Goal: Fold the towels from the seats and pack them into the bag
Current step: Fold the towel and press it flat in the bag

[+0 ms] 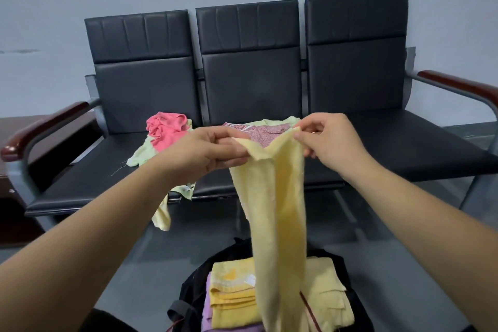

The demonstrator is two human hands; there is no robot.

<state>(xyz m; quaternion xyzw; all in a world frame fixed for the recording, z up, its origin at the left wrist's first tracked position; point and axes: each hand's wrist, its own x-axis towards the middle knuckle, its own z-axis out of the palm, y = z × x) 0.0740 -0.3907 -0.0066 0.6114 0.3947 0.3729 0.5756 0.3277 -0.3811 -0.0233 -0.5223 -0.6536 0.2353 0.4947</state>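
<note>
The pale yellow terry towel hangs mid-view. Its top edge is strung between both hands and its long body droops toward 6 o'clock, over the open black fabric bag on the floor. Whether it touches what lies inside I cannot tell. It looks light, soft and limp, with no stiffness to keep a fold by itself. The terry should not slip much in the fingers, and nothing about it is fragile. The two corners of the top hem seem the best places to take hold, so its own drape pulls it flat before doubling.

The left hand, at 9 o'clock of the towel's top, has a clenched grip, with fingers and thumb curled round a bunched bit of hem. The right hand, at 3 o'clock, has a finer grip, thumb and fingertips pinching the far end of the same edge.

In the bag lie a folded deep-yellow towel and a folded lilac towel. On the row of three black padded seats, a crumpled coral-pink towel sits on a pale green towel at 10 o'clock of the hands. A mauve patterned cloth lies at 12 o'clock, just behind them.
</note>
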